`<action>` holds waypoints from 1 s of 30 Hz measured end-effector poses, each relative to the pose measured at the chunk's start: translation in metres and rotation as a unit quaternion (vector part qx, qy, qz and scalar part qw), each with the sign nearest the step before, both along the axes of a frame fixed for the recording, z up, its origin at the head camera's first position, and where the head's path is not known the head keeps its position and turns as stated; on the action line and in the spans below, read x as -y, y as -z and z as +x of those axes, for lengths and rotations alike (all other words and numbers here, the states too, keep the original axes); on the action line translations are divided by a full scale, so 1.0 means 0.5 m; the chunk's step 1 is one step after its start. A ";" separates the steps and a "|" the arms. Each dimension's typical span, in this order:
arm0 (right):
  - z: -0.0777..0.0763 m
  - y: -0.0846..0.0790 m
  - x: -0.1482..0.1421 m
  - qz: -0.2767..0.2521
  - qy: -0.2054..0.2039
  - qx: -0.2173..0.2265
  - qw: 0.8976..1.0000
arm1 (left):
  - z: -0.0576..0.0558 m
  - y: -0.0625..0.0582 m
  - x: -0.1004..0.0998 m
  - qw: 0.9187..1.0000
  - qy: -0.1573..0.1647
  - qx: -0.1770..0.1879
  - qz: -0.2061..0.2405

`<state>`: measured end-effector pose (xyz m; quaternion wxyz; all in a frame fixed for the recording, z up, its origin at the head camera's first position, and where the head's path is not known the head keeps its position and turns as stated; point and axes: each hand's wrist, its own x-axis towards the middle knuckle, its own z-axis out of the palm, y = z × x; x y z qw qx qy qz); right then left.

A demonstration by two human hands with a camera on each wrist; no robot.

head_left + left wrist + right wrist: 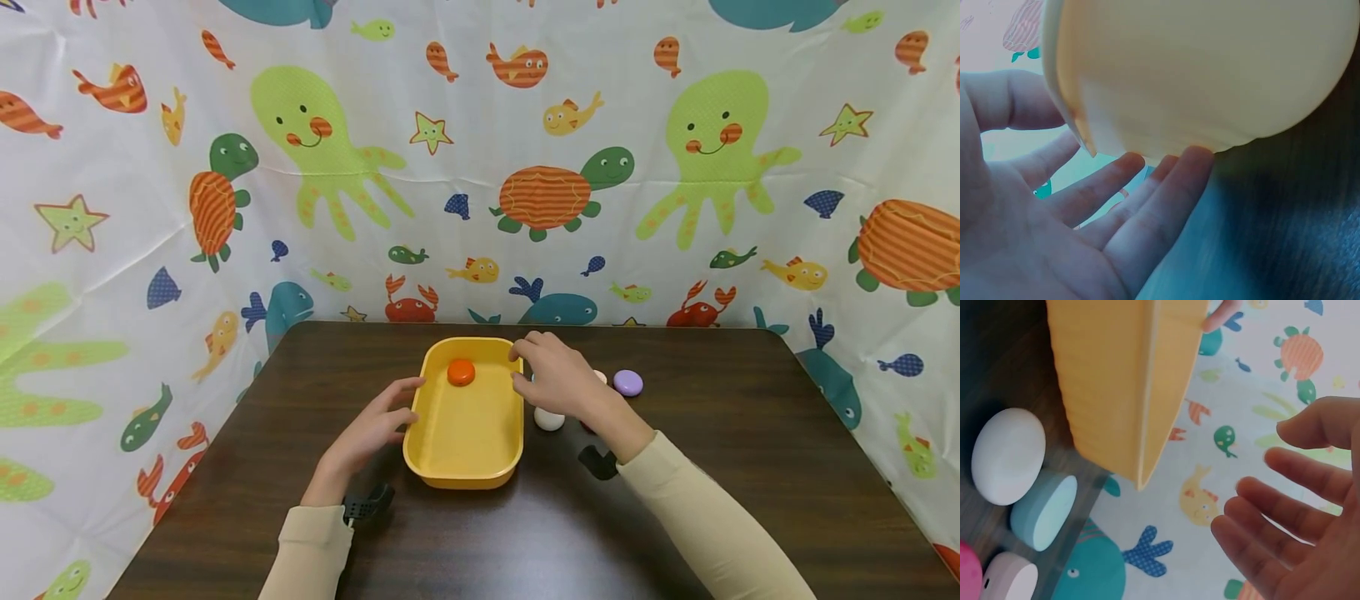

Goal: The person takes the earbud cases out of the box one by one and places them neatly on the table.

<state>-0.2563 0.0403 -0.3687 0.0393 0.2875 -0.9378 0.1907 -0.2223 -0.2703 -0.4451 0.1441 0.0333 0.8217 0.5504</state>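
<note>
A yellow plastic bin [463,433] sits at the middle of the table with a round orange piece [461,372] lying inside near its far end. Against the bin's left side is my left hand [367,429]; in the left wrist view its fingertips [1197,159] touch the outer wall. My right hand [558,375] hovers over the bin's right rim, holding nothing, its fingers [1285,506] loosely bent and spread. To the right of the bin lie a white rounded piece [549,419] and a purple one [627,383]. Other pieces there are partly hidden by the right hand.
In the right wrist view, a light blue piece [1043,512], a pale pink piece [1013,580] and a bright pink one [969,575] lie near the white one. A dark wooden table [750,433] carries everything. Behind it hangs a sea-animal curtain [465,108].
</note>
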 end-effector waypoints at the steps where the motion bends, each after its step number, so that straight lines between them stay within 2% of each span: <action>1: -0.001 -0.001 0.004 0.000 0.000 0.000 1.000 | 0.000 0.000 0.001 1.000 -0.001 0.000 0.000; 15: -0.017 -0.003 0.042 -0.016 -0.029 -0.004 0.999 | 0.002 0.000 0.005 1.000 0.000 -0.004 -0.005; 30: -0.047 0.031 0.085 -0.010 -0.044 0.002 0.999 | 0.007 -0.001 -0.001 1.000 -0.005 -0.006 -0.006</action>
